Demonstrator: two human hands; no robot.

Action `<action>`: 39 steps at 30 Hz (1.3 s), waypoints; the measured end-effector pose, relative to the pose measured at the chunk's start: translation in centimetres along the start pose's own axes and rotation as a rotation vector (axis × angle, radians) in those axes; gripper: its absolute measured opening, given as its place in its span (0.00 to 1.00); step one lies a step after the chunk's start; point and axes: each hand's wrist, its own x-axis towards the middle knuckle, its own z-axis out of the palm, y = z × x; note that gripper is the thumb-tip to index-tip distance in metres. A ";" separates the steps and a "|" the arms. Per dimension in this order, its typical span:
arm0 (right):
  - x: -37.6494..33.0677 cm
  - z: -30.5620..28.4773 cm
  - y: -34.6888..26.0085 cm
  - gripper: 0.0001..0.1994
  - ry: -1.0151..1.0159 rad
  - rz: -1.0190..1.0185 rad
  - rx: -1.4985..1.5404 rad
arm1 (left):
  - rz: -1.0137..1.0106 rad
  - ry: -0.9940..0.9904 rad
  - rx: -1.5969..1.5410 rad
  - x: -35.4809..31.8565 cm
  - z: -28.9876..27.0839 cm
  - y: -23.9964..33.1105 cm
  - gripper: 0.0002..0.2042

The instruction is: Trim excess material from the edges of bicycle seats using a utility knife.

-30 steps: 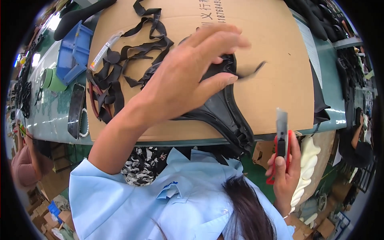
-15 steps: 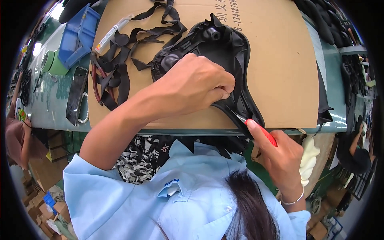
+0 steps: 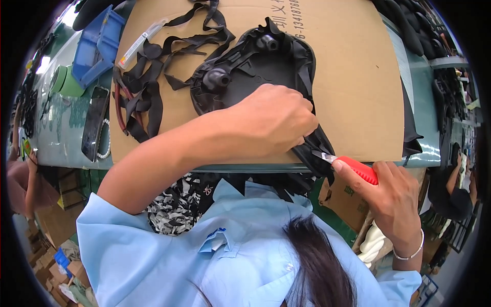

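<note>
Both are clenching: left hand (image 3: 276,117) mid-frame, its hold hidden from view; right hand (image 3: 394,199), lower right, round a red cutter (image 3: 360,170) touching a black shell (image 3: 255,79)

green table (image 3: 64,123); bears cardboard sheet (image 3: 358,97); left: blue bin (image 3: 97,48), green cylinder (image 3: 71,84), black phone (image 3: 95,123), white bead loop (image 3: 108,137)

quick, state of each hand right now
Left hand: closed in a fist over the black, saddle-shaped piece; what it grips is hidden.
Right hand: closed, holding the red-handled, metal-bladed knife.
</note>
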 end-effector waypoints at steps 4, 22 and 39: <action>-0.9 0.1 1.5 0.29 -0.008 0.032 -0.027 | -0.271 -0.076 -0.341 0.7 -1.6 0.2 0.07; 2.7 3.5 -5.0 0.28 0.037 0.740 1.692 | -0.393 0.222 -1.102 4.7 -0.9 -2.9 0.07; 9.7 8.9 0.5 0.17 0.471 0.552 1.464 | -0.684 0.593 0.331 -3.1 -2.6 0.8 0.09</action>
